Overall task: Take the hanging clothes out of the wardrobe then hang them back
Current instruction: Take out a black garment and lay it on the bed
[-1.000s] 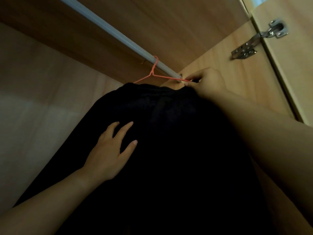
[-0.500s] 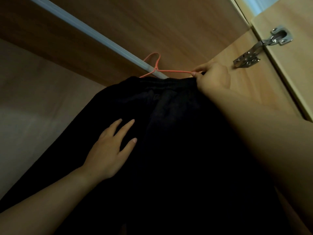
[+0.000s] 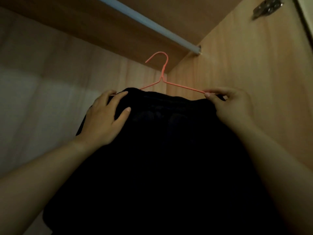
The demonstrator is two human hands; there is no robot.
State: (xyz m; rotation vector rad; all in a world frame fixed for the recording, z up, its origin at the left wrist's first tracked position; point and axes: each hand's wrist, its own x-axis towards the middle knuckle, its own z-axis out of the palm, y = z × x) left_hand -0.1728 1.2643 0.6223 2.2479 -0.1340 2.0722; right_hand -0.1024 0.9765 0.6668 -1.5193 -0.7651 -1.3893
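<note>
A black garment is draping over a pink wire hanger inside the wardrobe, nearest the viewer. The left hand is gripping the garment's upper left corner, fingers curled over its top edge. The right hand is pinching the hanger's right tip. The hook is sitting below the white rail, apart from it. A metal hinge is showing at upper right.
</note>
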